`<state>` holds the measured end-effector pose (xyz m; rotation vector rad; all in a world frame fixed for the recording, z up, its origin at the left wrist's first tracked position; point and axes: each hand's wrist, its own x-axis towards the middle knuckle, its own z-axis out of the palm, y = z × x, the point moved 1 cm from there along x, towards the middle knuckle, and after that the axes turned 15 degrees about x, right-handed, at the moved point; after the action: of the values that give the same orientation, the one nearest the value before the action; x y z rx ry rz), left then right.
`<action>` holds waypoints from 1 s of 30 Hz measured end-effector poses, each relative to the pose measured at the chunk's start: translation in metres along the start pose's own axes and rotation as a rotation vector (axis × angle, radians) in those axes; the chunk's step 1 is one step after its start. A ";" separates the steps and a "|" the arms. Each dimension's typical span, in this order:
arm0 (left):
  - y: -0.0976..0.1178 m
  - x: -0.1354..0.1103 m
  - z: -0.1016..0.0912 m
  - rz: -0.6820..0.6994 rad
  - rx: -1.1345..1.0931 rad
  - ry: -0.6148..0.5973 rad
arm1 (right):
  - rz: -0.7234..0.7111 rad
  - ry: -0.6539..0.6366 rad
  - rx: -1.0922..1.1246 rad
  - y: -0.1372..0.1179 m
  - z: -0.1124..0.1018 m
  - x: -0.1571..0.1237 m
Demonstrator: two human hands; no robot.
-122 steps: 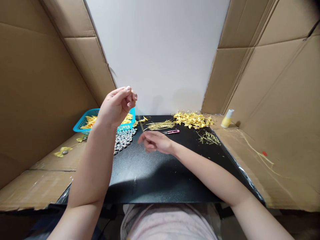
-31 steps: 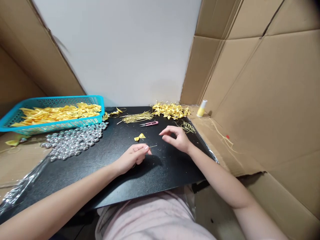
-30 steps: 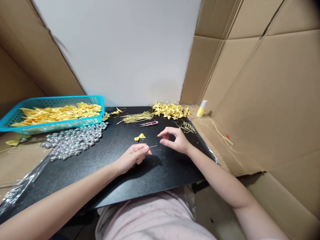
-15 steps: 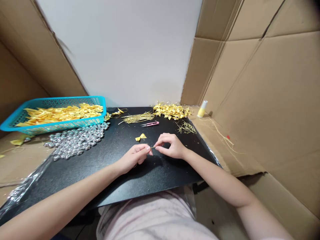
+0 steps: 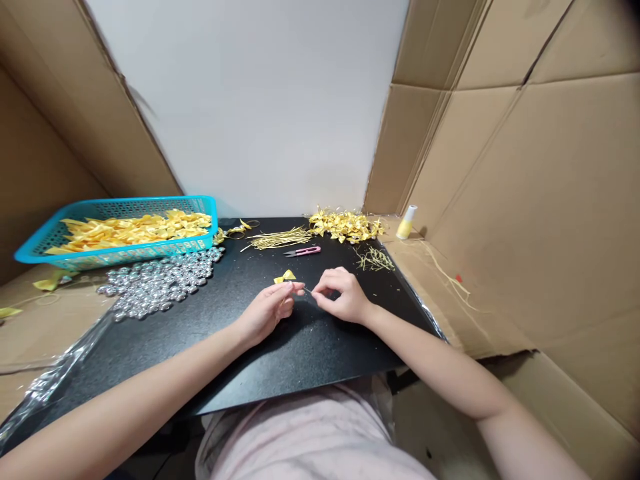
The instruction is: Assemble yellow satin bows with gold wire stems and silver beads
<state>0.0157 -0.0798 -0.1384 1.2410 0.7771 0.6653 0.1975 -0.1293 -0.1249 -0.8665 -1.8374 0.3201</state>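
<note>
Needle-thin sliver (image 5: 308, 291), straight and greyish, is slanting between two pinches above the smooth black tabletop (image 5: 280, 367). From afar I'm watching the left hand (image 5: 267, 308) nipping one end, its lower fingers loosely curled, while the right hand (image 5: 344, 297) is gripping the other, fingers rounded. Just beyond the left hand, a shiny yellow bow (image 5: 287, 275) is lying; glossy silver beads (image 5: 160, 283) are clustering beside the latticed blue basket (image 5: 120, 251).

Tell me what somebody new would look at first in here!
Probably the bright blue basket of yellow ribbon pieces on the left, with shiny silver beads spread in front of it. Next, perhaps, the left hand and right hand near the middle of the black table, with a thin strand between them and a yellow bow just beyond. Behind them, toward the right, sits a heap of yellow bows.
</note>
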 end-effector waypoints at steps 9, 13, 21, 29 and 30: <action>0.001 -0.002 0.000 0.062 0.236 0.051 | -0.221 -0.094 -0.281 -0.003 0.001 -0.002; 0.003 -0.007 0.002 0.170 0.557 0.077 | -0.244 -0.143 -0.334 -0.001 0.002 -0.003; 0.002 -0.007 0.005 0.379 0.881 0.082 | -0.178 -0.199 -0.338 0.002 0.007 -0.003; 0.006 -0.008 0.006 0.407 0.873 0.037 | 0.109 -0.107 -0.025 0.000 0.007 -0.002; 0.006 -0.007 0.005 0.381 0.816 0.039 | 0.151 -0.111 0.037 0.000 0.007 -0.001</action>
<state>0.0158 -0.0873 -0.1304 2.1619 0.8871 0.6997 0.1916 -0.1289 -0.1288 -0.9808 -1.8653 0.5043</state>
